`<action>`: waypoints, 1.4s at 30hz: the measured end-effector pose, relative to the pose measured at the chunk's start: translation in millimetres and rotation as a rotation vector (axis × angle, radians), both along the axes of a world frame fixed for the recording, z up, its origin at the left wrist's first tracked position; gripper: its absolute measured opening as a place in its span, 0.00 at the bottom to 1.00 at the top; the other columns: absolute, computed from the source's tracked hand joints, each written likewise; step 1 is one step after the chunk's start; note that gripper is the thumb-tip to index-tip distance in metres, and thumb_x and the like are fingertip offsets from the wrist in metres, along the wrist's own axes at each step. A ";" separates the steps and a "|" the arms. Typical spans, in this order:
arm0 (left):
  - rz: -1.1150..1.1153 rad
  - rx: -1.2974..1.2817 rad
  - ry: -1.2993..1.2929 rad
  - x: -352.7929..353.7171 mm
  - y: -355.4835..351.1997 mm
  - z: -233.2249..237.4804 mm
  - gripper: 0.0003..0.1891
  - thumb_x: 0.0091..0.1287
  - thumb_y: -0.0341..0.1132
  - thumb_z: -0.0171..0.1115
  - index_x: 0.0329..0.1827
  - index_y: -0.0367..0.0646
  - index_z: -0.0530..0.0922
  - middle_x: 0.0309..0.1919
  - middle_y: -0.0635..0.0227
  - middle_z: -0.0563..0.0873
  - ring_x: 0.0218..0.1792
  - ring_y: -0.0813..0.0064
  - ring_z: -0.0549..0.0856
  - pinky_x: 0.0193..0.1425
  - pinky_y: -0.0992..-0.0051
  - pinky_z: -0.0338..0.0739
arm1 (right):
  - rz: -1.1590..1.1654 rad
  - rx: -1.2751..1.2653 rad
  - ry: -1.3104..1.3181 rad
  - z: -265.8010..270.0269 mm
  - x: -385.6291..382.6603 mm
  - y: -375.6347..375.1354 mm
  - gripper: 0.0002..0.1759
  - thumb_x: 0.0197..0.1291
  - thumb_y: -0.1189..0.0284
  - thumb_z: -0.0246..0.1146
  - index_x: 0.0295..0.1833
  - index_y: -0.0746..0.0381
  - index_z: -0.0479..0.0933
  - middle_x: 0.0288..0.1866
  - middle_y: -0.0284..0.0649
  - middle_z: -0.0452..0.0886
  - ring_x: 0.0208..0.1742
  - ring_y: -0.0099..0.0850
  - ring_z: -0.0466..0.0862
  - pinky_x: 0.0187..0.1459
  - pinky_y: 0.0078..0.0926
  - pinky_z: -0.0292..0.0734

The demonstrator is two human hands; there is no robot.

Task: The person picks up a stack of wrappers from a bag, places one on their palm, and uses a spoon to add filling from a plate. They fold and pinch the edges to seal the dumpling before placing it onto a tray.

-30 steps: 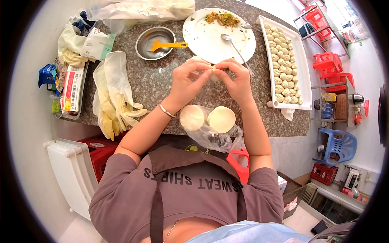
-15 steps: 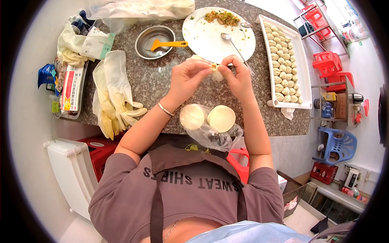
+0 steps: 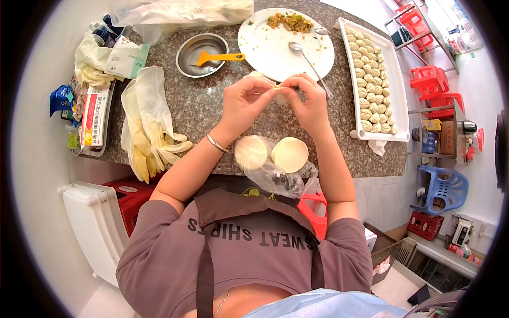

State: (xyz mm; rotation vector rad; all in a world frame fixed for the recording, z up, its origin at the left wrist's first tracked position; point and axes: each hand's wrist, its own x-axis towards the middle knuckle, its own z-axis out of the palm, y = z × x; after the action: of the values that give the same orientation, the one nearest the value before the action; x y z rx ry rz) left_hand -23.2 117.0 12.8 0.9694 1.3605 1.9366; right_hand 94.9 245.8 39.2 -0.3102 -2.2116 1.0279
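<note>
My left hand (image 3: 245, 102), with a bracelet on its wrist, and my right hand (image 3: 304, 99) meet over the countertop, just below the white plate (image 3: 265, 50). Thumbs and fingertips of both pinch a small dumpling (image 3: 278, 87), mostly hidden behind them. On the plate lie orange-green minced filling (image 3: 290, 23) and a metal spoon (image 3: 307, 59). Closer to my body, two stacks of round dough wrappers (image 3: 290, 155) rest on a clear plastic bag (image 3: 275, 179). A white tray (image 3: 401, 100) at the right carries rows of pleated dumplings (image 3: 374, 95).
Left of the plate stands a metal bowl (image 3: 183, 68) with an orange-handled scraper (image 3: 222, 56). Pale gloves (image 3: 151, 116) hang over the speckled countertop's (image 3: 212, 100) front left edge. Boxes (image 3: 95, 116) line its left side. Red stools (image 3: 428, 82) and a blue chair (image 3: 444, 188) stand at the right.
My fingertips have drawn closer together over the dumpling, and my right hand has turned inward a little. Less of the dumpling shows now. The wrappers and tray stay put.
</note>
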 end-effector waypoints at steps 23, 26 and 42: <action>-0.044 -0.038 0.001 -3.9 -0.4 -2.0 0.05 0.65 0.22 0.65 0.43 0.34 0.83 0.43 0.65 0.87 0.43 0.80 0.85 0.48 0.81 0.81 | 0.004 -0.103 -0.051 -1.0 -0.3 -1.9 0.05 0.59 0.73 0.66 0.36 0.65 0.79 0.34 0.40 0.81 0.39 0.36 0.82 0.45 0.30 0.74; -0.044 -0.059 -0.004 -4.7 0.0 -4.4 0.05 0.66 0.23 0.64 0.44 0.35 0.82 0.43 0.66 0.86 0.43 0.81 0.85 0.48 0.81 0.81 | 0.026 0.013 -0.050 -1.8 -1.4 -1.0 0.05 0.59 0.73 0.65 0.35 0.64 0.79 0.34 0.40 0.82 0.39 0.38 0.81 0.47 0.32 0.73; -0.309 -0.087 -0.652 -5.0 1.5 -8.4 0.06 0.72 0.33 0.60 0.48 0.45 0.78 0.42 0.72 0.84 0.47 0.79 0.84 0.54 0.69 0.84 | 0.004 -0.222 -0.009 -7.5 -5.7 -5.6 0.05 0.61 0.76 0.64 0.37 0.67 0.78 0.34 0.39 0.81 0.37 0.30 0.82 0.42 0.26 0.75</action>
State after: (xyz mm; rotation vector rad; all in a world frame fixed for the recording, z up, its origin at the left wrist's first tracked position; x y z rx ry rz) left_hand -28.2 118.4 4.4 0.4082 0.8510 1.7187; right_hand 89.2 240.2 31.7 -0.4086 -2.1086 1.2795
